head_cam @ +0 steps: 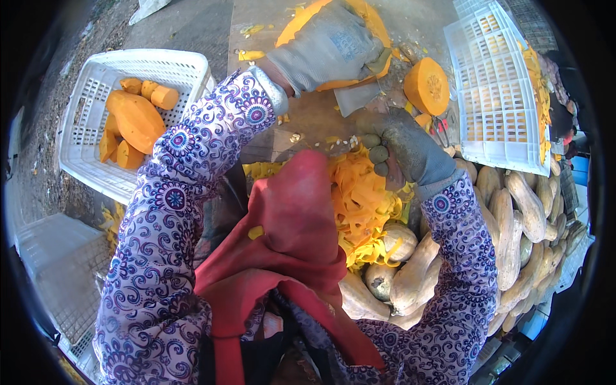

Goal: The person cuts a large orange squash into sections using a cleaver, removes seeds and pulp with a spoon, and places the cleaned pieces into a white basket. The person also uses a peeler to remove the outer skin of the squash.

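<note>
My left hand (pixel 337 45), in a grey work glove, lies over a large orange pumpkin piece (pixel 308 21) on the board (pixel 308 130) and holds it. Orange flesh shows on both sides of the glove. My right hand (pixel 404 144), in a dirty grey glove, is closed around the handle of a broad-bladed knife. The blade (pixel 358 98) points away from me, and its far end meets the pumpkin's near side. Right of the blade sits a cut pumpkin piece (pixel 427 86) with its cut face showing. A red-handled tool (pixel 440 127), perhaps a peeler, lies below that piece.
A white plastic crate (pixel 137 55) at left holds peeled pumpkin pieces (pixel 134 115). Another white crate (pixel 498 91) stands at right. Unpeeled squashes (pixel 500 216) are piled to my right. Orange peelings (pixel 358 192) heap beside my red apron (pixel 298 207). Seeds (pixel 295 138) dot the board.
</note>
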`<state>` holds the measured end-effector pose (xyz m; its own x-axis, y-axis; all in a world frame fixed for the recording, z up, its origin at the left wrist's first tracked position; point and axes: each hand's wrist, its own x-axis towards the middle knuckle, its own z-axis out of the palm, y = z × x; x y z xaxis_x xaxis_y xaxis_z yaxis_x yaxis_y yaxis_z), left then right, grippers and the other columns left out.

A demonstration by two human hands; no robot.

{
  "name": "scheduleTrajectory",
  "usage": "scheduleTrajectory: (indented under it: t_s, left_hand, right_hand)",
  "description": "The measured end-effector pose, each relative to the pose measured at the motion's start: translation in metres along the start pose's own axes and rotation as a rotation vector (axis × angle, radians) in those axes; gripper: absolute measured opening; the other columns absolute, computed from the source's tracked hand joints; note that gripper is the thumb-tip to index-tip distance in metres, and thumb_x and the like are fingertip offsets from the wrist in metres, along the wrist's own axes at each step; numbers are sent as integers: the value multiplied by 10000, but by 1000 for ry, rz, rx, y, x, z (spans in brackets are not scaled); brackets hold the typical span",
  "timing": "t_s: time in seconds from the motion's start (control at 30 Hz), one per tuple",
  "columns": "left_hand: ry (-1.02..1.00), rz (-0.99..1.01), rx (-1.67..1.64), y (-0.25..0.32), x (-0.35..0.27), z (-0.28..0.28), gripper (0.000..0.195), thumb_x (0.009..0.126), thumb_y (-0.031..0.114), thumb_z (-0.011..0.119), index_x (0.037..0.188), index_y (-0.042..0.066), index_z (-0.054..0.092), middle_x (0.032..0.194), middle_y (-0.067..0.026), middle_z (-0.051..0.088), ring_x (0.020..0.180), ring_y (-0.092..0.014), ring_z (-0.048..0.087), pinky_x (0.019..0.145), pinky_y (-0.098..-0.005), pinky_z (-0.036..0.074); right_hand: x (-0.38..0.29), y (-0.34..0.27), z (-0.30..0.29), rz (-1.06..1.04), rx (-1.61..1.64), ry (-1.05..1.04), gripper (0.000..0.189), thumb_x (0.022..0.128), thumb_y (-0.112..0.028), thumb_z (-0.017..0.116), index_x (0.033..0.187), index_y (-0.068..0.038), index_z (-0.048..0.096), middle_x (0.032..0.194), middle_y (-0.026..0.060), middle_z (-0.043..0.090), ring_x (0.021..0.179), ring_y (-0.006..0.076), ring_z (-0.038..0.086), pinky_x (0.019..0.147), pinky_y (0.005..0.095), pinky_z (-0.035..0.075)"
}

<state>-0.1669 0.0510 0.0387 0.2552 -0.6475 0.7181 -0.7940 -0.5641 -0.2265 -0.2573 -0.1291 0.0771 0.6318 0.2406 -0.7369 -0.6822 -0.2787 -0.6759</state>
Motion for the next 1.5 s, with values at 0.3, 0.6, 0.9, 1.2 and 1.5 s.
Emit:
scheduleTrajectory:
  t_s: [0.3,0.6,0.9,1.2,1.5]
  left_hand:
    - [-89,-133,41,-22,-24,2,141,706,245,624,655,141,543,601,-27,588,654,-213,602,710,-364,461]
    - [-172,-969,-285,-69,-24,5,343,895,377,513,890,86,696,779,-155,673,806,-325,654,704,-417,496]
    - [14,-1068,-140,-99,-43,11,448,911,457,454,776,95,681,729,-160,654,701,-332,640,665,-427,489]
    - [136,-1316,-306,-118,-66,-11,454,887,463,465,848,80,704,785,-195,660,765,-332,660,690,-409,497]
    - [114,-1193,-176,-140,-61,6,444,878,405,454,790,35,683,781,-234,644,786,-397,640,704,-433,500]
  right_hand:
    - [40,20,38,-102,203,-11,111,849,-151,567,802,-126,470,606,-20,420,435,70,389,366,235,304]
    - [66,36,35,-321,-153,313,151,838,-184,604,877,-97,487,615,0,450,434,112,424,364,255,321]
    - [45,-15,24,-307,63,-40,132,893,-210,568,975,-117,521,647,-34,449,454,78,381,393,235,292]
    - [60,-58,47,-296,-373,67,230,851,-275,537,860,-51,489,573,41,476,443,150,465,364,322,355]
    - [108,-48,45,-157,-235,31,226,846,-314,550,811,-100,487,554,18,441,438,139,449,380,307,342]
